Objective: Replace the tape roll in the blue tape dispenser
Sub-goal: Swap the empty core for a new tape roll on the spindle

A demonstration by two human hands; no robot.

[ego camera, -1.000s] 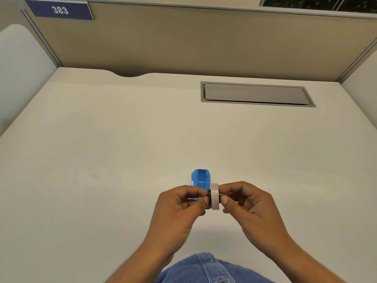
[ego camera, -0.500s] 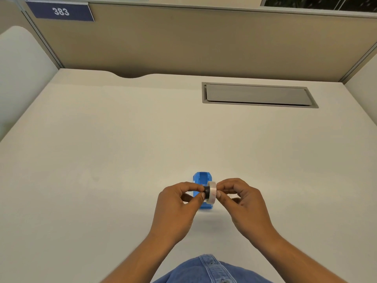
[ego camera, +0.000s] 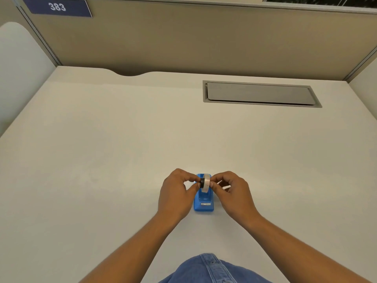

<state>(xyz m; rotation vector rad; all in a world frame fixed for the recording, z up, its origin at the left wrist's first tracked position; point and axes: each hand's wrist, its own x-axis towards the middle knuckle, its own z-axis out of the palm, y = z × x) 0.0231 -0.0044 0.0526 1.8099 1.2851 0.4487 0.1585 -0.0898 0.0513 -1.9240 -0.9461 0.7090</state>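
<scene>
Risk: tape roll (ego camera: 206,183) is hanging just above the blue tape dispenser (ego camera: 204,202); if I am lowering it tilted, the black core (ego camera: 202,183) may miss its slots and jam or drop out.
Left hand (ego camera: 177,193): I am pinching the core's end, fingers closed on it.
Right hand (ego camera: 230,190): I am pinching the roll's other side, fingers closed (grip looks light, so a slip is possible).
Dispenser: it is sitting on the desk (ego camera: 102,160) between my hands, cutter end toward me.
Contents: its cradle is looking empty, though the roll is hiding part of it.
</scene>
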